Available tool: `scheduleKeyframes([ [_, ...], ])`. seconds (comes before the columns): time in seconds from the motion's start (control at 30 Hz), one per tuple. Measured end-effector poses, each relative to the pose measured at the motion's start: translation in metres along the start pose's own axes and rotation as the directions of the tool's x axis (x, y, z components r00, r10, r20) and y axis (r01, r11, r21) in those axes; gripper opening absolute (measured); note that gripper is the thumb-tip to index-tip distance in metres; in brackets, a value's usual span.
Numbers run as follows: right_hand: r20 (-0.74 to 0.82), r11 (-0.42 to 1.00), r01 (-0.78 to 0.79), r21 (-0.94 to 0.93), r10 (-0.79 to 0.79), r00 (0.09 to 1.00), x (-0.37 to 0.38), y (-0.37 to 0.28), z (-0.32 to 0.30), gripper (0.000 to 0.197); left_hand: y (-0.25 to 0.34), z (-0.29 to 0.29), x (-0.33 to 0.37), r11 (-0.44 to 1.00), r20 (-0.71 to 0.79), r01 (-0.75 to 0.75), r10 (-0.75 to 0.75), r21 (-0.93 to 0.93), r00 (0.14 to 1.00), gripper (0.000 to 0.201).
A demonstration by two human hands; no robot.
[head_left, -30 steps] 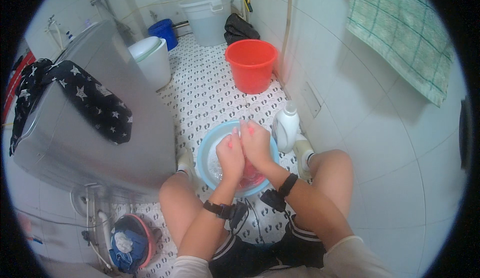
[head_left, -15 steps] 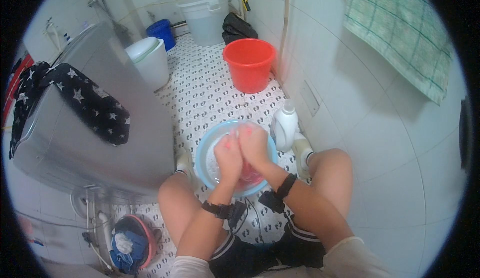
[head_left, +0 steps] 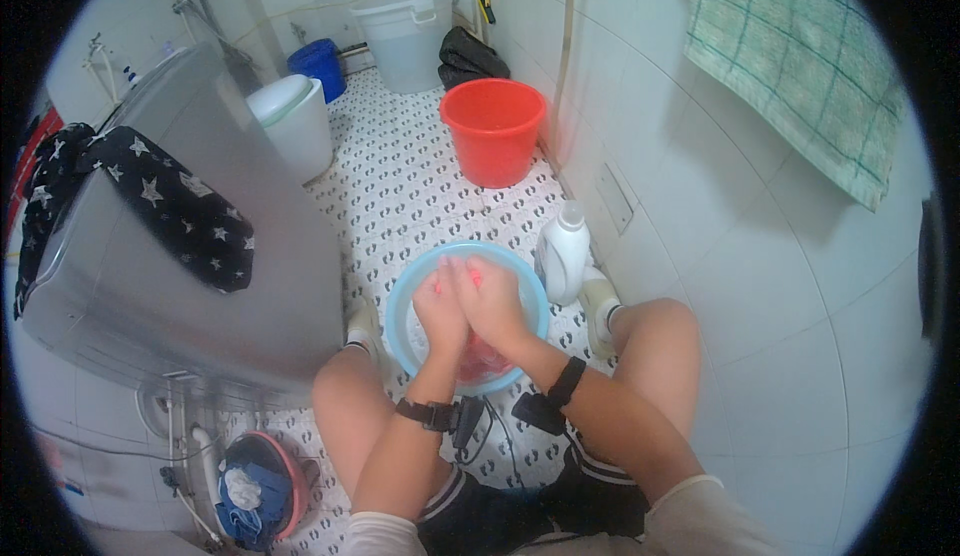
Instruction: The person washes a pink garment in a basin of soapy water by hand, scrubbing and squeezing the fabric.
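Observation:
Both of my hands are closed and pressed side by side over a light blue basin [head_left: 397, 328] on the floor between my feet. My left hand [head_left: 439, 318] and my right hand [head_left: 489, 298] grip a wet red cloth [head_left: 482, 364]. Bits of red show at the fingers, and the rest of the cloth hangs below into the basin, partly hidden by my wrists. Whitish, sudsy-looking water shows beside it. Just right of the basin stands a white detergent bottle [head_left: 565, 256].
Beyond the basin stands a red bucket [head_left: 492, 141]. A grey appliance [head_left: 230, 336] with a star-patterned black cloth [head_left: 180, 211] is on the left. A pink-rimmed tub [head_left: 299, 496] of clothes sits lower left. A green towel [head_left: 795, 76] hangs on the right wall.
My hands have drawn closer together, the right one shifting slightly left and down against the left. Both stay closed on the red cloth. The whole view has shifted slightly.

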State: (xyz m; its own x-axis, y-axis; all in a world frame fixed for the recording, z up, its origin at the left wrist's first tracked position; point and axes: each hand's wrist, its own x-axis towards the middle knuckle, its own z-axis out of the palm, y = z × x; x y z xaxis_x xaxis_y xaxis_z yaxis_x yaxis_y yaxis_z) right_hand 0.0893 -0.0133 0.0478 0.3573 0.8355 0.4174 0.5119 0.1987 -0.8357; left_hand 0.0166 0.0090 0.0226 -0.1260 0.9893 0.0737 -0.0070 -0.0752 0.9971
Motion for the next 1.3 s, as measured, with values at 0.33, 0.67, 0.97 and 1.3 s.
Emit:
scheduleKeyframes([
  [0.33,-0.029,0.997,-0.070,0.025,0.071,0.997,0.009,0.001,-0.008,0.038,0.009,0.001,-0.006,0.997,0.020,-0.035,0.034,0.074,0.999,0.051],
  [0.67,-0.066,0.991,-0.125,0.054,0.128,0.990,0.010,0.014,-0.007,0.038,0.011,0.003,-0.012,0.994,0.062,-0.063,0.057,0.089,0.996,0.051],
  [0.97,-0.050,0.976,-0.194,0.096,0.199,0.979,0.014,0.001,-0.008,0.037,0.009,-0.001,-0.006,0.994,0.040,-0.096,0.094,0.044,0.995,0.051],
  [1.3,-0.040,0.969,-0.222,0.109,0.227,0.973,0.009,0.017,-0.003,0.036,0.005,0.000,-0.006,0.987,0.075,-0.116,0.108,0.115,0.991,0.052],
])
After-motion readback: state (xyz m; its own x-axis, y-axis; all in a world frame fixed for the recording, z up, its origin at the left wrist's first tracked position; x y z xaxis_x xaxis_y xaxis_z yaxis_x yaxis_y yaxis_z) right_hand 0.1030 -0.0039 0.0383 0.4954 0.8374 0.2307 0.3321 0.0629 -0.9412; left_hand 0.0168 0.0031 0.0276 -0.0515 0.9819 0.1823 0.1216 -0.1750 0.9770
